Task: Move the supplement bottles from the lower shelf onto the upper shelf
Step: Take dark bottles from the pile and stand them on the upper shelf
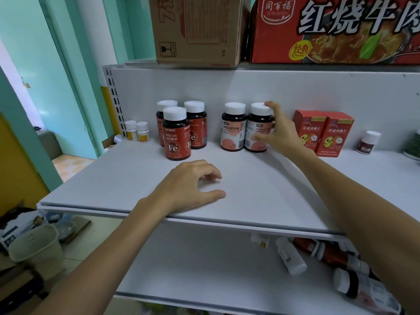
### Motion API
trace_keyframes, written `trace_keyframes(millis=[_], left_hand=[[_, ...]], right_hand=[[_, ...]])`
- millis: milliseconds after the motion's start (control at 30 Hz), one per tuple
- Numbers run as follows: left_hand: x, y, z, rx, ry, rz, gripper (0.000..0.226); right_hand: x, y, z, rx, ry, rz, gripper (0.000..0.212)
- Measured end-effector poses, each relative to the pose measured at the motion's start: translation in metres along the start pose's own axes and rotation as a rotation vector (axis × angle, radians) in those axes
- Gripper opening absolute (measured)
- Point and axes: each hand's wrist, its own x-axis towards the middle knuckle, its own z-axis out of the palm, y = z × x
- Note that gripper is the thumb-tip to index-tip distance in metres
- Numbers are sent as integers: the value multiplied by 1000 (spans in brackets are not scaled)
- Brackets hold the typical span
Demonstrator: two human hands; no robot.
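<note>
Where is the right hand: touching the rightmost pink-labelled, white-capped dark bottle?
Touching. Head view: the right hand grips the pink-labelled bottle, finger on cap, thumb on label.

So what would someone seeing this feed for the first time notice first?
Probably the right hand at the back of the white upper shelf, thumb and fingers curled round a dark white-capped bottle with a pale pink label. Further left stand three dark bottles with red Fe labels, and a big red printed carton looms overhead. Below right, more bottles lie tumbled on the white lower shelf.
</note>
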Motion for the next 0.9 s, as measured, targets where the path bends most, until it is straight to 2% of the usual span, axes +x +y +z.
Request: trace_keyframes(millis=[133, 267, 467, 667, 900], left_hand=[[-1, 3, -3, 36, -22, 1, 32], [1, 11, -6, 44, -33, 49, 33], [6, 55, 7, 21, -28, 218, 35], [10, 131, 45, -66, -62, 385, 37], [-5, 241, 112, -165, -114, 506, 34]], right_hand=[[-1, -3, 4, -77, 26, 16, 90], [-17, -3, -6, -102, 79, 108, 104], [-71, 2, -53, -145, 171, 151, 85], [-144, 25, -136, -230, 224, 223, 67], [-240, 57, -247, -256, 313, 334, 61]])
